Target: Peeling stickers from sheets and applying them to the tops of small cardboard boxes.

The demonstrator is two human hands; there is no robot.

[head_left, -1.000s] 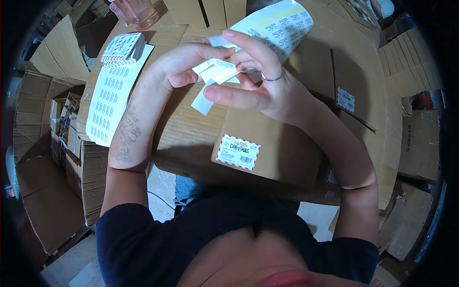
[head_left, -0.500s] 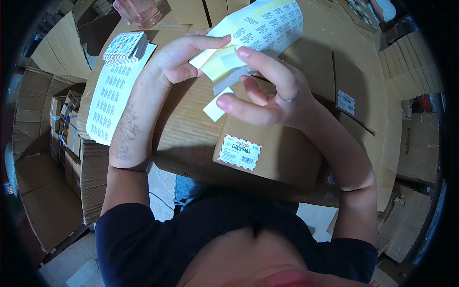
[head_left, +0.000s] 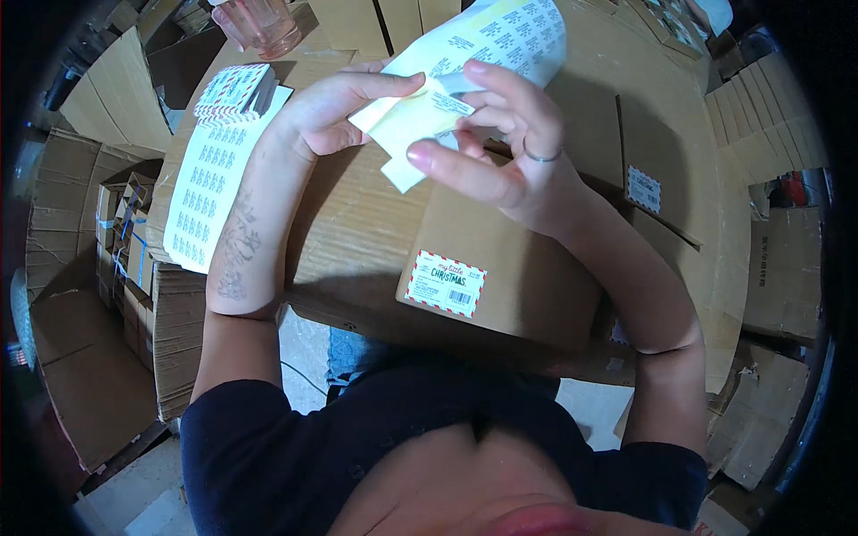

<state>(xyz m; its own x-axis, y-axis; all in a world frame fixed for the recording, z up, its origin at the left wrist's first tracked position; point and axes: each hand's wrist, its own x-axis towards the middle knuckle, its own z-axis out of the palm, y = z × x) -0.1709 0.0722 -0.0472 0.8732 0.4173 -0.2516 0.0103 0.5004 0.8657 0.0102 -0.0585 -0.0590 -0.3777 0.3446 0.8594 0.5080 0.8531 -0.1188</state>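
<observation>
A sheet point(head_left: 514, 40) of printed labels is held in the air above the near part of a carton point(head_left: 527, 268), its near edge pinched by the left hand point(head_left: 340, 107), thumb on top and fingers mostly hidden beneath. The right hand point(head_left: 529, 170) is half open beside it, thumb and forefinger spread; a pale strip point(head_left: 456, 83) is seen at the forefinger's tip, but whether anything is gripped by the curled fingers cannot be told. The sheet is judged light, limp and easily creased, with tacky labels likely on a slick backing; hold is best taken at a margin, clear of the print. Its long axis is laid diagonally, the yellowish near end pointed down-left toward the body, the far end up-right and away. The printed face is turned up, and the far part is bowed.
</observation>
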